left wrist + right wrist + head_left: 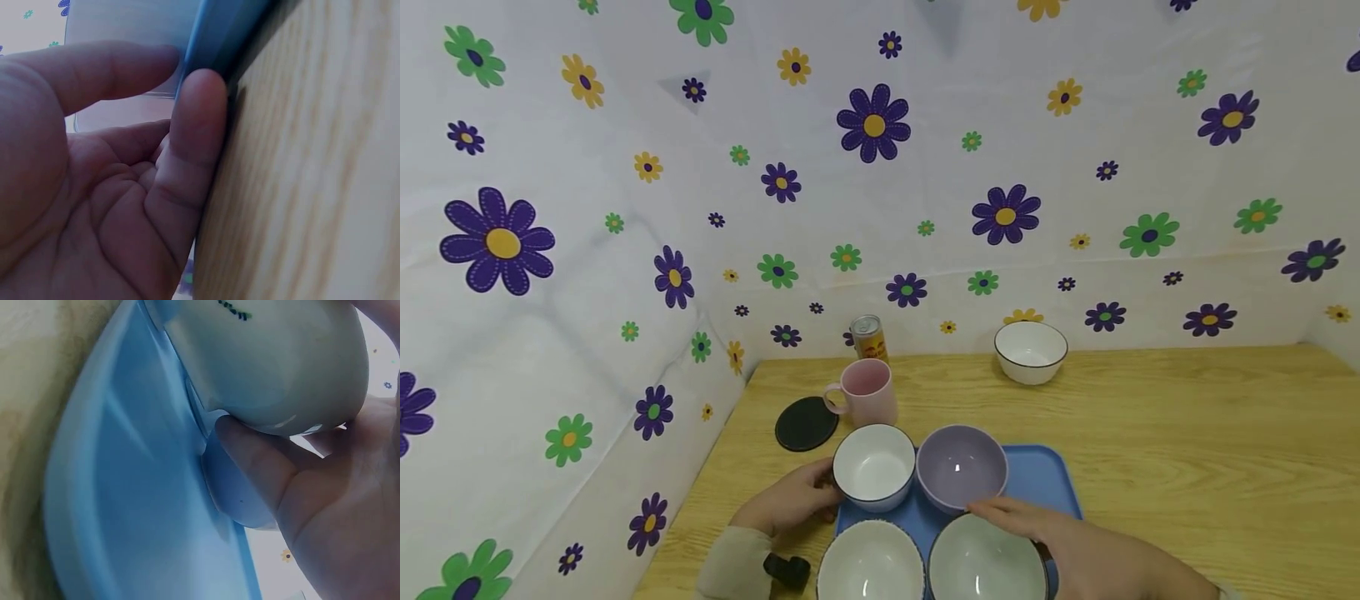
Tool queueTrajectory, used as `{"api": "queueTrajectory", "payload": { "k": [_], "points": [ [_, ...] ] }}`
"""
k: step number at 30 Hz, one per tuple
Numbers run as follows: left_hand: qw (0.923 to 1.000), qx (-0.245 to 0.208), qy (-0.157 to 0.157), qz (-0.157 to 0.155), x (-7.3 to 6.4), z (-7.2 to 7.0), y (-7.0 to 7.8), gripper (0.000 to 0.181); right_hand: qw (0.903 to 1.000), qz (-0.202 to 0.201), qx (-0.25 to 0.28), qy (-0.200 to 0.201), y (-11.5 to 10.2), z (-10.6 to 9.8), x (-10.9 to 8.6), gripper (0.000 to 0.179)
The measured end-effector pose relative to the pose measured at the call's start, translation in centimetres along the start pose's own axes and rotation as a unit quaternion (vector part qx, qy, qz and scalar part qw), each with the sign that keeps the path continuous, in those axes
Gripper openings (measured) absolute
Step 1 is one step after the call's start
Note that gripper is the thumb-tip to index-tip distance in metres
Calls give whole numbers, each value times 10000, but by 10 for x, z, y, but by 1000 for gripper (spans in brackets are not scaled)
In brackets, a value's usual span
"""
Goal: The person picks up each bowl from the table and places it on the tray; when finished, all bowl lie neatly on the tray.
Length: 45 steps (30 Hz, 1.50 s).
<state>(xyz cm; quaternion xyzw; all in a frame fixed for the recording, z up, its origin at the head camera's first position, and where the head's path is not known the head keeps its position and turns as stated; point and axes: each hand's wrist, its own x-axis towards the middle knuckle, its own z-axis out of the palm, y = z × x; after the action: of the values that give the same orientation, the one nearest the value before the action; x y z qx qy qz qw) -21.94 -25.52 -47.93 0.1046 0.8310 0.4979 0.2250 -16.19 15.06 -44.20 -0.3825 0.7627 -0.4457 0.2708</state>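
Observation:
My left hand (803,495) is at the left edge of a blue tray (1043,477), beside a white bowl with a dark rim (874,467). In the left wrist view its thumb and a finger pinch the tray's rim (195,47), low over the wooden table. At the tray's front right, my right hand (1078,542) holds a pale bowl (988,560); in the right wrist view the thumb lies along its underside, close to the foot. A purple bowl (961,467) stands just behind it. Another pale bowl (871,562) occupies the front left.
Behind the tray stand a pink mug (871,400) and a drink can (869,337), with a black round coaster (807,423) to their left. A separate white bowl (1031,354) is near the flowered back wall (940,200). The wooden table (1210,450) extends to the right.

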Motion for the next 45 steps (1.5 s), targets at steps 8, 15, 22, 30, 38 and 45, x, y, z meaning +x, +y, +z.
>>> {"api": "queueTrajectory", "payload": {
  "k": [8,15,22,30,38,45],
  "points": [
    [10000,45,20,-26,1,1,1,53,9999,85,115,-70,0,4,-1,98],
    [9998,26,75,-159,0,3,0,55,9997,119,-119,-166,0,5,2,95],
    [10000,37,21,-64,1,2,0,54,9994,193,-227,-202,1,5,1,95],
    [9999,66,69,-110,0,-2,1,55,9994,186,-206,-227,2,5,0,99],
    [9998,40,54,-190,0,1,-1,57,9988,1,-328,-362,7,8,-1,97],
    [10000,22,0,23,3,0,-3,45,9963,326,473,-642,4,-1,-6,90]
  ]
}}
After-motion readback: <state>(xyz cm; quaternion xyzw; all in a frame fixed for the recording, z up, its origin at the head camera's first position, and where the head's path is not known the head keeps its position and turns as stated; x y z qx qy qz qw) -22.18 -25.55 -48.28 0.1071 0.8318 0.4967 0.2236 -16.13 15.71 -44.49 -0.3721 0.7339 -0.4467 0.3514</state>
